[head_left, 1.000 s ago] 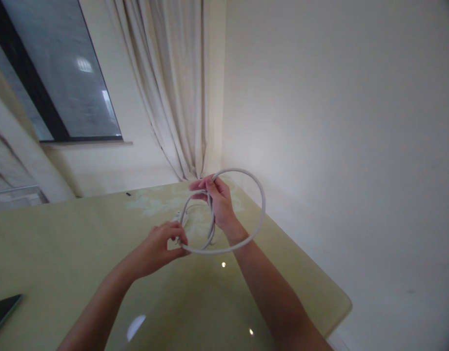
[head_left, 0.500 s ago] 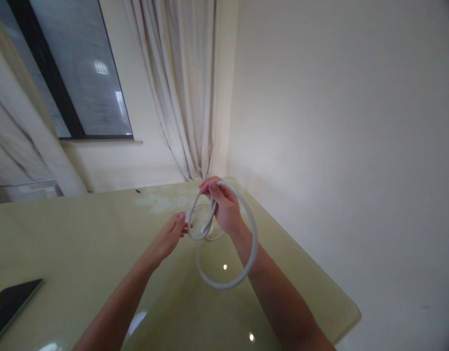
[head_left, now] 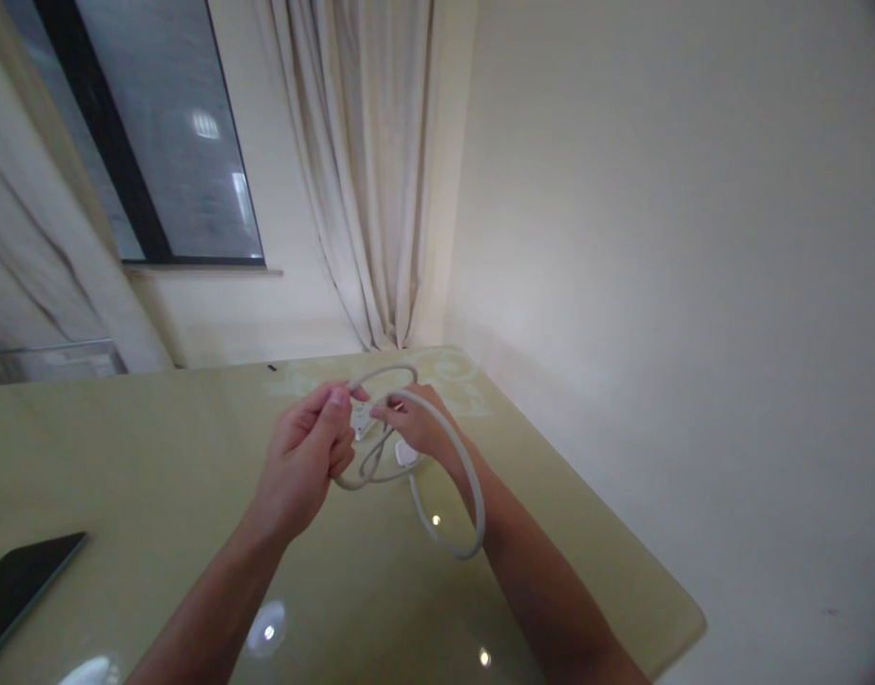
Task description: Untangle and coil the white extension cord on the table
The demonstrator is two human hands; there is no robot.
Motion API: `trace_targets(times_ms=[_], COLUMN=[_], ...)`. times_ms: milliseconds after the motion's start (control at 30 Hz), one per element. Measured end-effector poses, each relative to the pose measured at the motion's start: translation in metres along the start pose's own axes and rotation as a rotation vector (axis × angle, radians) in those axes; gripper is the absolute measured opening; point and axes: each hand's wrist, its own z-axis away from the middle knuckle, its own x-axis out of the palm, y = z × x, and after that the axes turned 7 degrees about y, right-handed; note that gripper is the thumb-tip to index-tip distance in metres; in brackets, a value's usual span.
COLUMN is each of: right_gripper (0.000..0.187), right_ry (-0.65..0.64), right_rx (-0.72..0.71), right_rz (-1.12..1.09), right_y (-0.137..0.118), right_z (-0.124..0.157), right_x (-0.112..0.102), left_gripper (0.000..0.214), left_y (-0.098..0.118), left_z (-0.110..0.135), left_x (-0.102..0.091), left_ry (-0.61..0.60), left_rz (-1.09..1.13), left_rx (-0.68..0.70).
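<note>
A white cable (head_left: 478,495) hangs in loose loops between my hands, above the table. My left hand (head_left: 316,438) is closed, with a strand of the cable gripped in its fingers. My right hand (head_left: 416,419) pinches the cable a little farther right, and one large loop drops round that wrist. Behind and between the hands sits a white power strip (head_left: 362,421) with socket holes, partly hidden by fingers. A white plug-like block (head_left: 406,454) shows just under my right hand, at the cable's end.
The glossy pale green table (head_left: 159,457) reaches to the wall (head_left: 658,285) on the right. A dark flat tablet-like object (head_left: 28,585) lies at the left edge. A small black item (head_left: 272,367) rests near the far edge, before the curtain (head_left: 373,190).
My left hand has risen from beside the white power strip and closed on the cable. My right hand has lowered slightly and turned, and the big loop has narrowed.
</note>
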Motion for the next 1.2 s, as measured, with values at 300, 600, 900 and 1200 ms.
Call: trace_targets(times_ms=[300,600,900,1200], right_gripper=[0.024,0.012,0.031,0.030], right_ry=[-0.103,-0.111,0.430,0.294], right_rx=[-0.027,-0.139,0.111,-0.027], right_rz=[-0.275,-0.379,-0.971,-0.790], right_y=[-0.006,-0.014,0.000,-0.021], right_z=[0.003,0.001,0.000,0.009], right_x=[0.006,-0.006,-0.056,-0.052], left_gripper=[0.044,0.028,0.045,0.068], left_y=[-0.031,-0.036,-0.072,-0.072], left_z=[-0.023,-0.027,-0.072,-0.045], left_x=[-0.015,-0.027,-0.114,-0.067], left_ry=[0.035,0.099,0.246,-0.150], left_rz=[-0.513,-0.775,-1.000,-1.410], left_rx=[0.330,0.466,0.177,0.817])
